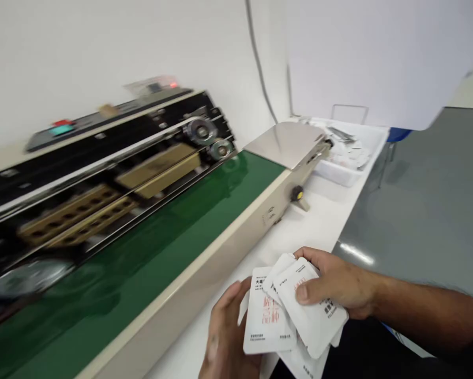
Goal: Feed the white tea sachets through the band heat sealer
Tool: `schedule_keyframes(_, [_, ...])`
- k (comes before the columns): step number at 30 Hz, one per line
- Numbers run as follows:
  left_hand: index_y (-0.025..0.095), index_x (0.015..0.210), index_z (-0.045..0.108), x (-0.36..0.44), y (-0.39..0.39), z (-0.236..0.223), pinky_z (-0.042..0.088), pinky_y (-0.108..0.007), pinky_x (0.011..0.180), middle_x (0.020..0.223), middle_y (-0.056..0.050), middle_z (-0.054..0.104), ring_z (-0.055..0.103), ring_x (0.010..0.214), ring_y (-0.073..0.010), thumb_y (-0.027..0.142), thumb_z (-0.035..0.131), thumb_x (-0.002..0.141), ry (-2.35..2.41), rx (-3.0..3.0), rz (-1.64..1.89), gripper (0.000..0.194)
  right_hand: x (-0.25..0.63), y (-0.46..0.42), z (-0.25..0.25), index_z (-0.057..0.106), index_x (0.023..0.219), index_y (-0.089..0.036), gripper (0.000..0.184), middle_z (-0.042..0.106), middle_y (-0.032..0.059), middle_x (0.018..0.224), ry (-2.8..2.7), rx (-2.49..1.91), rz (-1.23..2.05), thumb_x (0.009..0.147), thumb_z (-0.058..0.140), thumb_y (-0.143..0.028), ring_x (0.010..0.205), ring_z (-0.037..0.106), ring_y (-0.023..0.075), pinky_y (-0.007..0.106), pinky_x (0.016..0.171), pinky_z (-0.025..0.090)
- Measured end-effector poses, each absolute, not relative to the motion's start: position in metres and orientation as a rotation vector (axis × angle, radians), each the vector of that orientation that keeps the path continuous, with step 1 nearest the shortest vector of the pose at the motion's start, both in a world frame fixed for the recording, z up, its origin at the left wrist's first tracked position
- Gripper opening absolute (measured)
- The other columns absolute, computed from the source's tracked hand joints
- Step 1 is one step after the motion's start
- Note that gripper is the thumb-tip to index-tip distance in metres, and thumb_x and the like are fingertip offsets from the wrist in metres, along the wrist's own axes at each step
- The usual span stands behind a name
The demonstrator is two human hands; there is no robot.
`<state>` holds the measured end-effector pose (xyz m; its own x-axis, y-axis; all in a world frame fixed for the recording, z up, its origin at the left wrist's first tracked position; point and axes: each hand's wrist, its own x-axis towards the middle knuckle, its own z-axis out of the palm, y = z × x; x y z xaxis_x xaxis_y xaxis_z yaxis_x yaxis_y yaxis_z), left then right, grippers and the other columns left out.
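Several white sachets (pixel 270 329) with black and red print lie fanned out in my right hand (pixel 339 287). Its thumb presses on the top sachet, and its other fingers are mostly hidden behind the bunch. My left hand (pixel 228 334) is at the left edge of the sachets, thumb and fingers apart and slightly curved. Part of its fingers go out of sight behind the leftmost sachet; whether they touch it I cannot tell. Both hands are over the near edge of a white table (pixel 319 210), just right of a sealing machine with a green conveyor belt (pixel 173 231).
Gears and brass-coloured blocks (pixel 165 173) line the machine's left side. A metal plate (pixel 286 142) ends the belt. Beyond it stands a white bin (pixel 339 171) holding many sachets. A black knob (pixel 297 193) sticks out from the machine's side. Grey floor (pixel 426 210) lies to the right.
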<state>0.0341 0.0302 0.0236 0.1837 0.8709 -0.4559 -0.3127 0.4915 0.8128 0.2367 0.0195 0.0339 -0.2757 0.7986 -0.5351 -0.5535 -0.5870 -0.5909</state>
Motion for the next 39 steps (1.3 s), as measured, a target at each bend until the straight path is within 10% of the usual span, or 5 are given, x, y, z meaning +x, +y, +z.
schedule_keyframes(13, [0.031,0.145,0.041,-0.002,0.015,0.032,0.036,-0.044,0.099,0.125,-0.01,0.066,0.061,0.103,-0.0277,0.059,0.063,0.084,0.784,0.872,0.695,0.071,0.2,0.038,0.036,0.041,0.123,-0.019,0.057,0.055,0.0032,0.1,-1.088,-0.658,2.353,0.083,0.078,-0.035,0.087,0.053,0.0151,0.029,0.078,0.043])
schedule_keyframes(24, [0.034,0.135,0.05,0.016,0.011,0.017,0.041,-0.039,0.095,0.128,-0.006,0.065,0.062,0.11,-0.0262,0.045,0.069,0.086,0.746,0.7,0.936,0.054,0.188,0.035,0.025,0.035,0.13,-0.029,0.057,0.057,0.008,0.108,-1.371,-1.038,1.829,0.087,0.069,-0.046,0.089,0.06,0.0227,0.036,0.073,0.054])
schedule_keyframes(34, [0.038,0.144,0.041,0.01,0.001,0.009,0.04,-0.035,0.099,0.14,-0.001,0.058,0.057,0.117,-0.0234,0.049,0.069,0.084,0.936,0.592,1.02,0.067,0.19,0.04,0.029,0.029,0.147,-0.028,0.076,0.013,0.0104,0.154,-1.886,-1.103,1.602,0.084,0.068,-0.048,0.144,0.022,0.0344,0.047,0.115,0.031])
schedule_keyframes(39, [0.028,0.132,0.05,0.01,0.001,0.003,0.043,-0.027,0.074,0.107,-0.003,0.072,0.063,0.081,-0.0148,0.047,0.059,0.092,0.784,0.504,1.078,0.045,0.186,0.034,0.024,0.006,0.146,-0.033,0.091,0.029,0.0143,0.145,-1.69,-1.048,1.826,0.083,0.07,-0.048,0.118,0.052,0.0295,0.045,0.097,0.047])
